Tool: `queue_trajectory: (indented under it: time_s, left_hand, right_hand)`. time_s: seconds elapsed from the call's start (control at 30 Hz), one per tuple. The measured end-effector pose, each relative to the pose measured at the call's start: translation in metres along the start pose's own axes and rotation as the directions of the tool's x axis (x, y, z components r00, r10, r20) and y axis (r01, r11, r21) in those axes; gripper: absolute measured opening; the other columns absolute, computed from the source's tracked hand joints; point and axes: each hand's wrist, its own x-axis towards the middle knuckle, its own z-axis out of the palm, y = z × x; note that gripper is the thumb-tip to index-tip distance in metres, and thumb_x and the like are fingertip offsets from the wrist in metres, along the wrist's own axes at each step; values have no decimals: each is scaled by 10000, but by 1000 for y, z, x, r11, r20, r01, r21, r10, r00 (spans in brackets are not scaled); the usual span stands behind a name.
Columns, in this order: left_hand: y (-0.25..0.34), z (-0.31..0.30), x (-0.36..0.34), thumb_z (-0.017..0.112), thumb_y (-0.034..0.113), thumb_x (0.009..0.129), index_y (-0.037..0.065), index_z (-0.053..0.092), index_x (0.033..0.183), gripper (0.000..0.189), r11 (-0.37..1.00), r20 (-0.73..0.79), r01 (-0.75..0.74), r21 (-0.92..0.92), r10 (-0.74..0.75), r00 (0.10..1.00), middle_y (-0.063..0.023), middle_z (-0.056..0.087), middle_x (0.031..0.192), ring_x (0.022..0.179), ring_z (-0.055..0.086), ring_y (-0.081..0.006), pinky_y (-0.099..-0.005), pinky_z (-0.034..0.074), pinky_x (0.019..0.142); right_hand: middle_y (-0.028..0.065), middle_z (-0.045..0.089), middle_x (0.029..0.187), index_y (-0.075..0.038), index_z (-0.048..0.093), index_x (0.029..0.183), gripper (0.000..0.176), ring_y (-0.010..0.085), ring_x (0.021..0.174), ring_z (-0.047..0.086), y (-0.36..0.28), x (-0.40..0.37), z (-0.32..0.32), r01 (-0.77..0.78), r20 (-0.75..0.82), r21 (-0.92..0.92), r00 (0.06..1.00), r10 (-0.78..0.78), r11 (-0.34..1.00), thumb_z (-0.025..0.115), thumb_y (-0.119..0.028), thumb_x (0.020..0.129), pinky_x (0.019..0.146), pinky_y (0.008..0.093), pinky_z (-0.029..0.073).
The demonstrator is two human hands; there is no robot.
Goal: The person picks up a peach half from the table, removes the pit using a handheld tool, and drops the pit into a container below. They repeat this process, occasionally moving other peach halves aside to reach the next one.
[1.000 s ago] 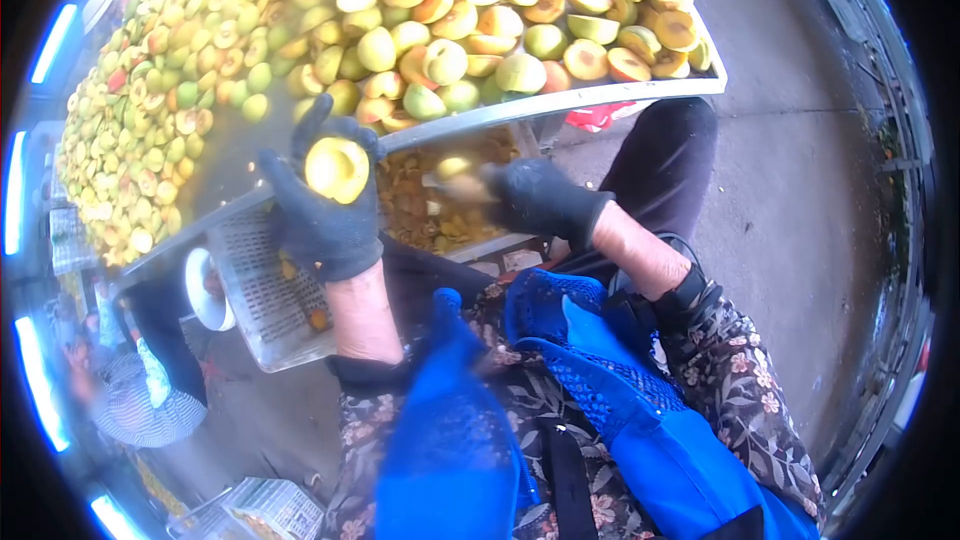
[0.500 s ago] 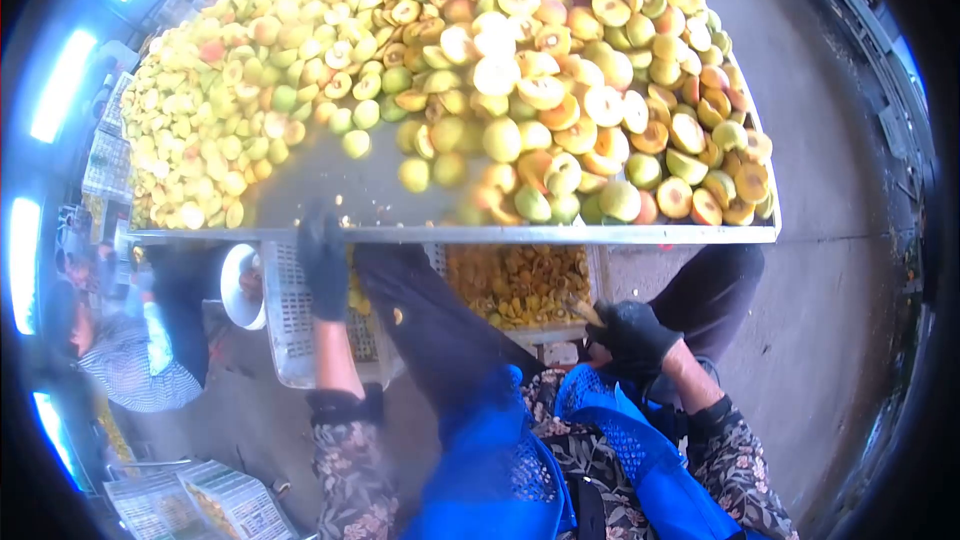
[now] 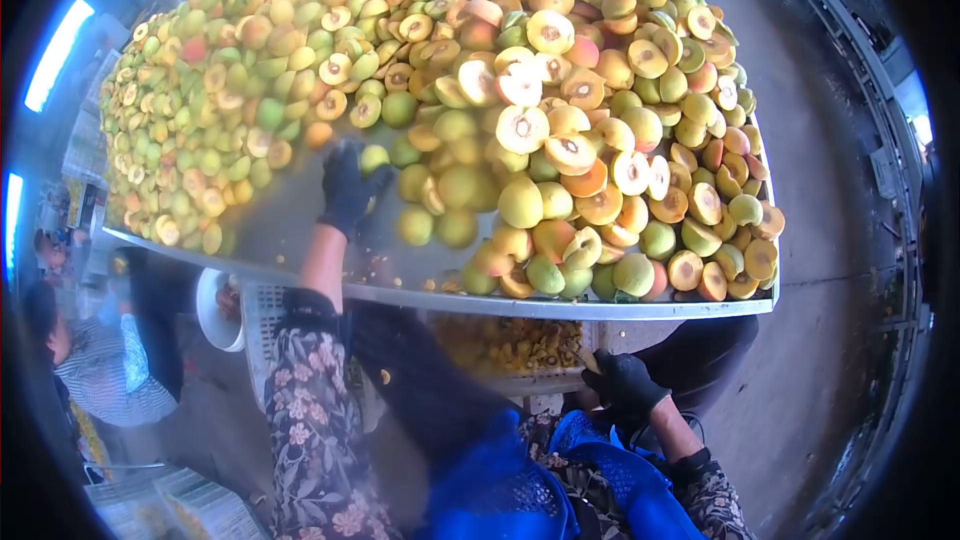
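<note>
Halved yellow-green fruit [image 3: 570,155] lies heaped on a metal-topped table [image 3: 290,205]. Over the bare metal near the front, my left hand [image 3: 350,185], in a dark glove, reaches to the edge of the heap. Its fingers are spread beside a few green fruits, with nothing visibly held. Below the table's edge, my right hand [image 3: 625,382], also gloved, is closed around a small tool [image 3: 590,361] with a light tip, too small to make out fully. It is close to a crate of cut pieces [image 3: 530,345] under the table.
A white bucket [image 3: 220,310] stands at the left below the table, beside a pale plastic crate [image 3: 262,325]. Another person [image 3: 115,370] in a striped top sits further left. More crates [image 3: 180,505] are at the lower left. My legs extend under the table.
My left hand has moved up from the crate below the table edge to the tabletop by the fruit. The view has shifted, so the table appears lower. My right hand stays closed below the edge.
</note>
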Motion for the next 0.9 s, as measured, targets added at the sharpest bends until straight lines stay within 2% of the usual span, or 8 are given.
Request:
queue_trajectory:
  time_s: [0.2,0.33,0.47,0.57,0.7,0.8,0.87,0.9]
  left_hand:
    - [77,-38,-59,660,203,746,116,479,1284,574,923,155,-385,4,379,912,-133,479,1311,1295,378,-350,-562,275,1029]
    - [88,-43,-61,615,120,770,116,493,1289,533,908,146,-418,-14,416,898,-122,551,1211,1215,456,-327,-509,325,1003]
    - [82,-46,-62,635,226,846,68,520,1267,464,990,-59,-86,-111,80,995,-146,613,1050,1045,570,-318,-401,462,880]
    - [90,-81,-59,667,226,841,15,519,1249,483,345,105,249,-905,-386,917,-102,616,1062,1017,588,-235,-357,508,830]
    - [139,-93,-94,701,-30,778,-22,441,1239,529,675,-175,-28,-737,-151,973,-130,566,1179,1078,567,-217,-305,482,900]
    - [206,-123,-128,658,8,827,-47,396,1270,517,385,-137,-32,-922,-247,959,-179,583,1174,1069,584,-226,-313,475,907]
    - [224,-124,-148,678,65,832,-35,424,1241,492,874,-342,-107,-474,-71,937,-155,641,1081,947,634,-210,-295,507,805]
    - [250,-145,-153,679,81,841,-19,454,1215,448,926,-376,-81,-368,-68,924,-131,670,1031,857,662,-199,-280,526,731]
  right_hand:
    - [214,614,696,-66,548,1008,343,406,634,612,-20,5,-4,164,-33,-44,986,-166,985,617,-346,822,595,507,480]
    - [217,608,691,-64,547,1009,338,410,650,612,-28,-16,-15,181,-76,-24,980,-183,983,618,-340,828,596,503,478]
    - [218,594,663,-62,554,932,300,421,640,604,-31,-42,-29,197,-168,-36,965,-201,980,620,-340,842,580,501,474]
    - [220,594,670,-59,557,946,284,425,646,601,-22,-49,-31,157,-129,-26,979,-159,987,624,-313,838,593,501,475]
    - [176,593,724,-113,542,1105,319,397,682,607,-60,-41,-62,288,-264,-32,921,-286,957,610,-286,846,607,497,477]
    - [182,591,684,-128,507,1217,414,388,642,606,-89,-21,-70,432,-436,-24,807,-399,901,628,-257,842,586,483,471]
    - [199,594,693,-105,507,1225,435,396,645,605,-127,-24,-82,500,-487,-1,757,-437,866,645,-226,831,575,470,473]
    - [214,598,711,-85,518,1210,430,407,658,605,-140,-25,-85,507,-479,6,758,-443,862,659,-204,821,575,468,477]
